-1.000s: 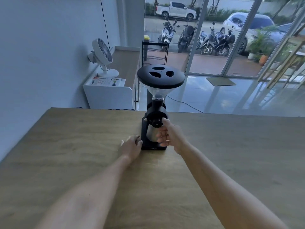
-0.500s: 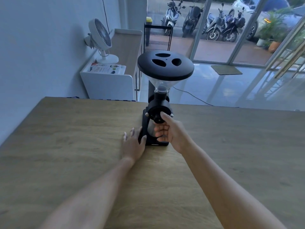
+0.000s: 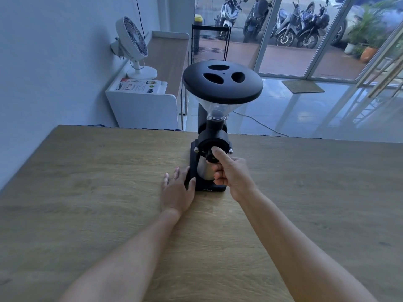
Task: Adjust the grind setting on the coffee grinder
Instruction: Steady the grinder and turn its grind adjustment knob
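Note:
A black coffee grinder (image 3: 214,138) stands upright near the far edge of the wooden table (image 3: 87,192). It has a wide black lid with three holes over a clear funnel hopper, and a steel cup under its round front dial (image 3: 207,149). My right hand (image 3: 231,175) pinches the small knob at the dial's centre, thumb on top. My left hand (image 3: 177,188) lies flat on the table with fingers spread, its thumb against the grinder's base.
Beyond the table stands a white cabinet (image 3: 144,105) with a white fan (image 3: 133,44) and leaflets on top. A black cable (image 3: 259,125) trails over the tiled floor. Glass doors and parked motorbikes are further back.
My right hand has risen from beside the steel cup to the dial knob and closed on it. My left hand slid forward against the grinder's base. The view has tilted down and closer.

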